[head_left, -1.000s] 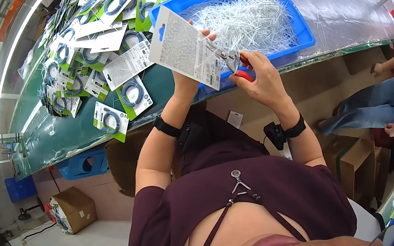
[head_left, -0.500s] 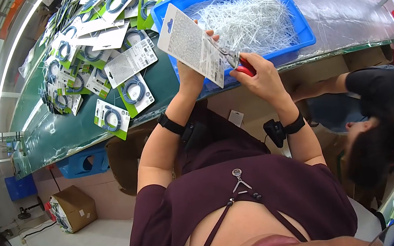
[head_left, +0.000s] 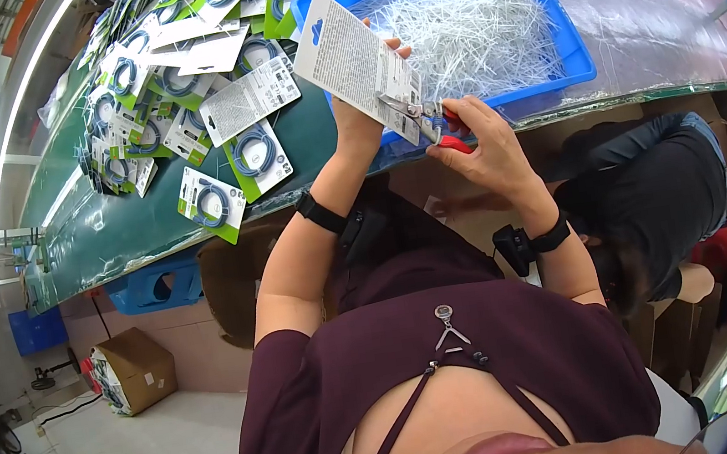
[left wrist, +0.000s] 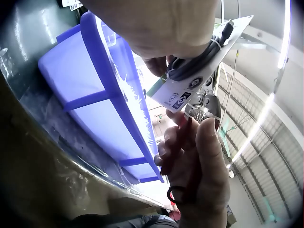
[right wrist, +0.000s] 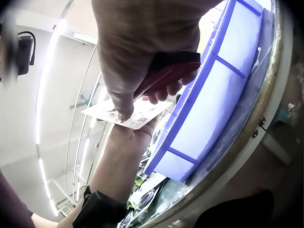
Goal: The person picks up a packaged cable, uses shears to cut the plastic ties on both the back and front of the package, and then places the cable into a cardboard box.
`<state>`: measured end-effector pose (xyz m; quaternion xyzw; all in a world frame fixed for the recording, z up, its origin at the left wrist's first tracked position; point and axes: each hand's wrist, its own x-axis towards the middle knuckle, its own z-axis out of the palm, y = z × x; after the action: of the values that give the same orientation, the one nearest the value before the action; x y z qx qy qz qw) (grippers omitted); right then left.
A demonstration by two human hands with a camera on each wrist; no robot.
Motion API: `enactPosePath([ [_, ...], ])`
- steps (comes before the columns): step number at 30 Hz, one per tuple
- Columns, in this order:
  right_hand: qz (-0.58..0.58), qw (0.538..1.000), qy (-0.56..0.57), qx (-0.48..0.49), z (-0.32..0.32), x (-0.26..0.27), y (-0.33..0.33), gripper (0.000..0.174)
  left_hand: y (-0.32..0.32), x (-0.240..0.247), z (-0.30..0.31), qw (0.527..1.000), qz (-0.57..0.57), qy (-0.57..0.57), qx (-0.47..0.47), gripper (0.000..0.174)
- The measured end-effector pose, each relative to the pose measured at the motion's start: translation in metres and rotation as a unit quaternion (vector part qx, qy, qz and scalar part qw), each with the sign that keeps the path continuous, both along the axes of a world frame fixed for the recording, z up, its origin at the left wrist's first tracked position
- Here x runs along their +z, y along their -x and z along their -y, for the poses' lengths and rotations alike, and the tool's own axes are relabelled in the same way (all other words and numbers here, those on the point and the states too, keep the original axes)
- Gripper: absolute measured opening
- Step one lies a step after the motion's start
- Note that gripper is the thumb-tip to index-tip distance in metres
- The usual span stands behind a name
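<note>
My left hand [head_left: 358, 127] holds a white printed hang card [head_left: 349, 50] from behind, its text side facing up and tilted. On the card's other side, a coiled dark cable [left wrist: 199, 64] shows in the left wrist view, by the left fingers. My right hand [head_left: 495, 147] grips red-handled pliers [head_left: 455, 143] with a spring between the handles. The metal head of the pliers overlaps the card's lower right end in the head view. Below both hands is a blue bin [head_left: 573, 43] holding a heap of thin clear plastic strips [head_left: 476, 38].
Many carded cables [head_left: 257, 149] lie piled on the green table [head_left: 92, 254] to the left. The table edge runs just below the bin. A person in a dark top [head_left: 663, 197] bends down at the right. A cardboard box [head_left: 135, 372] stands on the floor.
The head of the pliers has come from behind the card's edge to over its printed lower end. The person at the right has come in and bent down beside the table.
</note>
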<state>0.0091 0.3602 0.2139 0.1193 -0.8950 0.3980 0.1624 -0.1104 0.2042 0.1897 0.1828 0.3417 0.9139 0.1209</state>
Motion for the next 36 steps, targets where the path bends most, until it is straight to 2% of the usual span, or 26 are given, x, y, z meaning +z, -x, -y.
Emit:
enactPosePath([
  [6, -0.011, 1.000, 0.011, -0.018, 0.001, -0.008, 0.004, 0.049, 0.006, -0.009, 0.002, 0.999, 0.024, -0.036, -0.025, 0.048],
  [9, 0.006, 0.999, 0.030, -0.030, -0.001, -0.016, 0.002, 0.049, 0.007, -0.013, 0.000, 0.981, -0.069, 0.148, 0.107, 0.046],
  [13, 0.041, 0.997, 0.036, -0.046, -0.011, -0.014, -0.004, 0.047, 0.013, -0.007, 0.009, 0.969, -0.053, 0.220, 0.101, 0.037],
  [14, 0.037, 0.995, 0.066, -0.058, -0.016, -0.012, -0.006, 0.047, 0.015, -0.003, 0.013, 0.969, -0.056, 0.220, 0.099, 0.037],
  [17, 0.022, 0.989, 0.123, -0.084, -0.029, -0.008, -0.007, 0.047, 0.022, 0.013, 0.022, 0.992, 0.060, 0.111, 0.015, 0.024],
  [20, 0.030, 0.970, 0.201, -0.136, -0.038, -0.003, -0.009, 0.048, 0.024, 0.007, 0.020, 0.991, 0.096, 0.094, 0.003, 0.021],
  [26, 0.058, 0.977, 0.163, -0.121, -0.027, -0.017, 0.001, 0.051, 0.006, -0.007, -0.008, 0.990, 0.112, 0.077, 0.030, 0.024],
  [30, 0.046, 0.983, 0.155, -0.089, -0.027, -0.015, 0.008, 0.053, -0.006, 0.002, -0.013, 0.992, 0.115, 0.054, -0.011, 0.028],
  [33, 0.055, 0.979, 0.181, -0.070, -0.030, -0.007, 0.006, 0.054, -0.014, 0.010, -0.009, 0.983, 0.136, 0.046, -0.117, 0.030],
  [36, -0.055, 0.985, -0.021, -0.165, -0.024, 0.005, -0.006, 0.053, -0.024, 0.025, -0.004, 0.990, 0.124, 0.029, -0.059, 0.033],
])
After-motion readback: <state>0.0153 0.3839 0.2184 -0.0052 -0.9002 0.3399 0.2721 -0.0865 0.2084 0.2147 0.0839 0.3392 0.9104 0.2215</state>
